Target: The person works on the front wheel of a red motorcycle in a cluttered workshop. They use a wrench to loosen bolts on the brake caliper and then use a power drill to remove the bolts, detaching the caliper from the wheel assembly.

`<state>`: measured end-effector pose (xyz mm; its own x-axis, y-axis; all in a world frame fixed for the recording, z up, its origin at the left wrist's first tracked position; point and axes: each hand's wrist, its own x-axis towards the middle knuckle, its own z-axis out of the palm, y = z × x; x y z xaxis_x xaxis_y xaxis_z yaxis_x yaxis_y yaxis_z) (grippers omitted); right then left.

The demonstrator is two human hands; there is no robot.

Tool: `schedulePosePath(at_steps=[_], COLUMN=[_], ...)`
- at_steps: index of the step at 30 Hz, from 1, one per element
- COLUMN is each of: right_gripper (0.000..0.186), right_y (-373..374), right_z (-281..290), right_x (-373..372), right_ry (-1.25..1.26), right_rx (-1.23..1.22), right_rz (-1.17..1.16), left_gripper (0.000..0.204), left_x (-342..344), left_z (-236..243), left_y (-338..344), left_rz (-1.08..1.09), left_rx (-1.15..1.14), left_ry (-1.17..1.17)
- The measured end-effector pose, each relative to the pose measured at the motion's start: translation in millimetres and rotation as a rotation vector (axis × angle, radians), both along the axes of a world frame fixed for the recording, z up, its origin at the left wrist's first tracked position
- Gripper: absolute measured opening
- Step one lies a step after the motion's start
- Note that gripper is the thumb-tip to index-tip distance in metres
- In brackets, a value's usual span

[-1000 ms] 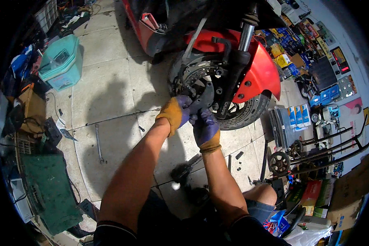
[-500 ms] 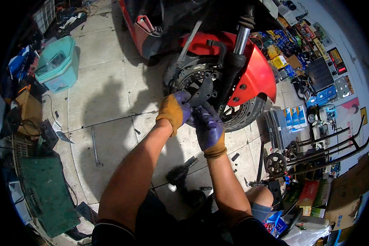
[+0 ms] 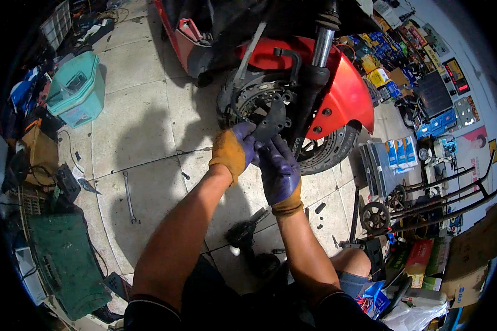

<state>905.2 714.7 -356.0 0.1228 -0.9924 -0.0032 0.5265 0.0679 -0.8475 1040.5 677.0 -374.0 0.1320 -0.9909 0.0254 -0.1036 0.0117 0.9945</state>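
Note:
A flat dark metal bracket [image 3: 271, 120] with holes in its corners is held up in front of the motorcycle's front wheel [image 3: 321, 159]. My left hand [image 3: 232, 150], in a purple and orange work glove, grips its lower left edge. Gloved the same way, my right hand [image 3: 280, 172] pinches the lower end, its fingers closed and pointing upward. The fingertips behind the bracket are hidden. Just beyond are the brake disc [image 3: 248, 102], the black fork leg [image 3: 310, 102] and the red front fender [image 3: 348, 99].
A cordless power tool [image 3: 242, 234] lies on the tiles below my hands. To the left are a wrench [image 3: 129, 197], a teal bin [image 3: 88, 94] and a green case [image 3: 66, 259]. A hand cart [image 3: 425, 204] and stacked boxes line the right side.
Both hands keep their hold on the bracket, which sits almost the same. The wheel and fender have shifted slightly in the view.

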Motion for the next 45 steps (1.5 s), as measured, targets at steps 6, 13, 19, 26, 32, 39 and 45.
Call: schedulePosePath(at_steps=[6, 13, 19, 26, 32, 39, 45], right_gripper=[0.056, 0.064, 0.042, 0.020, 0.024, 0.024, 0.024], right_y=[1, 1, -12, -35, -29, -13, -10], right_z=[-4, 10, 32, 48, 43, 31, 17], right_x=[1, 2, -9, -5, -13, -7, -4], right_ry=[-0.132, -0.097, 0.170, 0.454, 0.694, 0.778, 0.712], right_rx=[-0.038, -0.038, 0.129, 0.127, -0.044, -0.165, -0.122], right_rz=[0.007, 0.003, 0.050, -0.115, -0.237, -0.426, -0.447], left_gripper=[0.033, 0.034, 0.032, 0.029, 0.016, 0.028, 0.032], left_x=[0, -6, 5, 22, 47, 43, 19], left_z=[-11, 4, 3, -6, -12, -96, -79], left_y=[-2, -11, -16, -18, -15, -33, -21], left_rz=[0.087, 0.111, 0.002, -0.141, -0.034, -0.295, -0.158], left_rx=[-0.192, -0.122, -0.097, -0.133, -0.114, 0.243, 0.391], left_ry=[-0.168, -0.289, -0.100, 0.052, -0.037, 0.066, 0.693])
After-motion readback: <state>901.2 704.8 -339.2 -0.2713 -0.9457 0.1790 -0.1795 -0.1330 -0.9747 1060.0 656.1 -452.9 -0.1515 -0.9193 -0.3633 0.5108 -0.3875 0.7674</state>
